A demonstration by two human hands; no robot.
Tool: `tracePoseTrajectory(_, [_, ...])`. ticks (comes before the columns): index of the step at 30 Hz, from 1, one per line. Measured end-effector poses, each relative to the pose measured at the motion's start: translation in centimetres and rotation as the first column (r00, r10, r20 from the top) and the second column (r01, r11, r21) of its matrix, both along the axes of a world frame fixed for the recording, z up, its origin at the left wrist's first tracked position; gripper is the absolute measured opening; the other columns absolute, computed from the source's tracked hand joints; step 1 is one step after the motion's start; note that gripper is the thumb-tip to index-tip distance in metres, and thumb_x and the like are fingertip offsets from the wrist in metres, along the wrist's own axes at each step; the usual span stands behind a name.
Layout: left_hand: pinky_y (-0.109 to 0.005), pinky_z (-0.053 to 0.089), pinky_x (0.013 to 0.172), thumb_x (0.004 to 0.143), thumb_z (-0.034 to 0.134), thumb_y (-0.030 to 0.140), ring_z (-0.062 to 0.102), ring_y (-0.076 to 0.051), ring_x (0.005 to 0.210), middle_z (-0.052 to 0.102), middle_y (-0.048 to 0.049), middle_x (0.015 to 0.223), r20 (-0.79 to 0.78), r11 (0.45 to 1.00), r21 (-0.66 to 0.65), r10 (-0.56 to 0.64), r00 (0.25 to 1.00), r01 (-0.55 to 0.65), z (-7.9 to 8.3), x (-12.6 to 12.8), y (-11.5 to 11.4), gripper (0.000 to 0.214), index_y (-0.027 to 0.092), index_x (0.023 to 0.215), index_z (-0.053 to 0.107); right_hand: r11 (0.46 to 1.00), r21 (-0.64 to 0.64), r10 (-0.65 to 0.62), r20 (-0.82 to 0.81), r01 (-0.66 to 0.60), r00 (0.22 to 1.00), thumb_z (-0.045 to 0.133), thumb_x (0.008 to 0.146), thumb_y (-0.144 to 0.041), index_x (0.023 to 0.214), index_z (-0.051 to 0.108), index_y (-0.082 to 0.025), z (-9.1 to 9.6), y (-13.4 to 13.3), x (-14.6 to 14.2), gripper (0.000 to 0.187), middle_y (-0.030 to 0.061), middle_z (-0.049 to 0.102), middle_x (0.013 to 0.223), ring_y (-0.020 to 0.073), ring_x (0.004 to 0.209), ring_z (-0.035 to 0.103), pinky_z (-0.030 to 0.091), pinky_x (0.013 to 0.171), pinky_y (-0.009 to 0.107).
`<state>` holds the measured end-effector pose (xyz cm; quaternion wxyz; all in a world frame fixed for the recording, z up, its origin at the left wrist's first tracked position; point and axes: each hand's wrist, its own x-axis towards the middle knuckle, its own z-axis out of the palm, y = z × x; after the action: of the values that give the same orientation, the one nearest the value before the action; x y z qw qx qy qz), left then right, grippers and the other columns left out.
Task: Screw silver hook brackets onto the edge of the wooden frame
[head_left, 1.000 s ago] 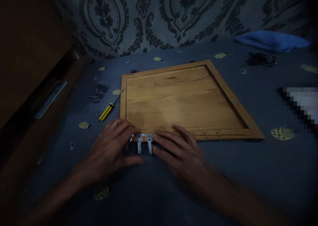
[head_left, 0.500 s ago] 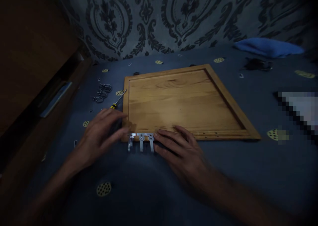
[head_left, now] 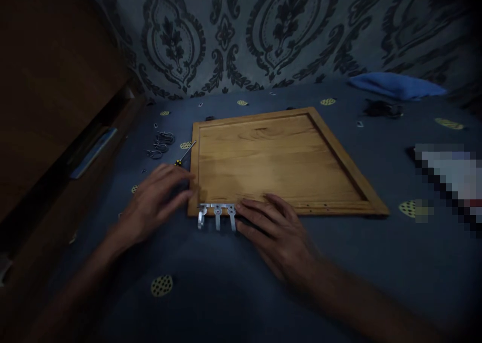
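A wooden panel (head_left: 259, 157) with a raised frame lies flat before me. Along its near edge runs a metal hook rail (head_left: 217, 212), its visible hooks hanging over the edge toward me. My right hand (head_left: 280, 235) grips the rail at the panel's edge between thumb and fingers, hiding the rail's right part. Beside the panel's left corner, my left hand (head_left: 152, 202) is open, thumb and fingers apart with nothing between them. Just beyond it a screwdriver (head_left: 184, 154) with a yellow-and-black handle leans its shaft toward the panel's left side.
Several loose metal hooks (head_left: 161, 144) lie left of the panel on the dark blue patterned cloth (head_left: 226, 293). A blue cloth (head_left: 397, 86) and a dark crumpled item (head_left: 382, 108) are at the back right. Wooden furniture (head_left: 56, 82) stands on the left; a pixelated object (head_left: 452, 177) is at right.
The view has shifted slightly. My left hand remains by the panel's left corner with its fingers apart, and my right hand stays on the hook rail.
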<state>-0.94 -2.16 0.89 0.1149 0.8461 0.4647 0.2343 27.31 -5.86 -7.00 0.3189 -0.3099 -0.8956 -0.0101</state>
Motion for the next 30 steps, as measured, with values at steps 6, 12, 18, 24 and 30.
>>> tracePoseTrajectory(6, [-0.032, 0.053, 0.080, 0.094, 0.051, 0.035, 0.068, -0.023, 0.094, 0.074, -0.0061, 0.103, 0.110, 0.882, 0.063, 0.458, 0.882, -0.466, -0.8, -5.6, 3.5, 0.028, 0.019, 0.111, 0.067, 0.995, 0.095, -0.018, 0.021, 0.016, 1.000, 0.042, 0.098, -0.011, 0.118, 0.071, -0.027, -0.9, 0.6, 0.5, 0.038, 0.0054, 0.076, 0.126, 0.0240, 0.121, 0.066, 0.042, 0.108, 0.052])
tracePoseTrajectory(12, [-0.028, 0.050, 0.070, 0.087, 0.052, 0.027, 0.065, -0.019, 0.077, 0.072, -0.0035, 0.086, 0.004, 0.839, 0.060, 0.541, 0.841, -0.540, -1.5, -11.3, 5.2, 0.021, 0.018, 0.096, 0.068, 0.971, 0.218, 0.077, 0.118, -0.101, 0.990, 0.049, 0.092, -0.012, 0.121, 0.072, -0.030, -1.2, 2.0, 1.3, 0.041, 0.0031, 0.075, 0.129, 0.0237, 0.116, 0.069, 0.046, 0.100, 0.047])
tracePoseTrajectory(18, [-0.032, 0.050, 0.079, 0.087, 0.053, 0.021, 0.066, -0.021, 0.085, 0.073, -0.0035, 0.091, -0.127, 0.878, -0.009, 0.473, 0.872, -0.478, -2.2, -12.0, 4.9, 0.019, 0.020, 0.095, 0.071, 0.943, 0.307, 0.089, 0.152, -0.133, 0.984, 0.048, 0.092, -0.012, 0.115, 0.075, -0.026, -1.0, 2.4, 1.2, 0.038, 0.0056, 0.076, 0.126, 0.0254, 0.113, 0.069, 0.048, 0.094, 0.047])
tracePoseTrajectory(24, [-0.034, 0.051, 0.088, 0.090, 0.054, 0.017, 0.066, -0.022, 0.097, 0.070, -0.0056, 0.102, -0.254, 0.910, -0.005, 0.401, 0.880, -0.416, -2.5, -11.4, 4.7, 0.022, 0.022, 0.102, 0.072, 0.967, 0.218, 0.108, 0.101, -0.128, 0.989, 0.051, 0.091, -0.013, 0.126, 0.072, -0.031, -1.4, 2.2, 1.3, 0.045, 0.0035, 0.074, 0.131, 0.0244, 0.117, 0.069, 0.047, 0.099, 0.046])
tracePoseTrajectory(30, [-0.036, 0.052, 0.089, 0.091, 0.057, 0.021, 0.065, -0.026, 0.102, 0.068, -0.0071, 0.101, -0.345, 0.918, 0.027, 0.379, 0.859, -0.395, -2.7, -10.9, 4.6, 0.017, 0.024, 0.094, 0.073, 0.962, 0.269, 0.043, 0.012, -0.045, 0.999, 0.044, 0.095, -0.009, 0.119, 0.072, -0.029, -2.6, 1.9, 0.6, 0.042, 0.0034, 0.076, 0.126, 0.0232, 0.118, 0.068, 0.042, 0.106, 0.049])
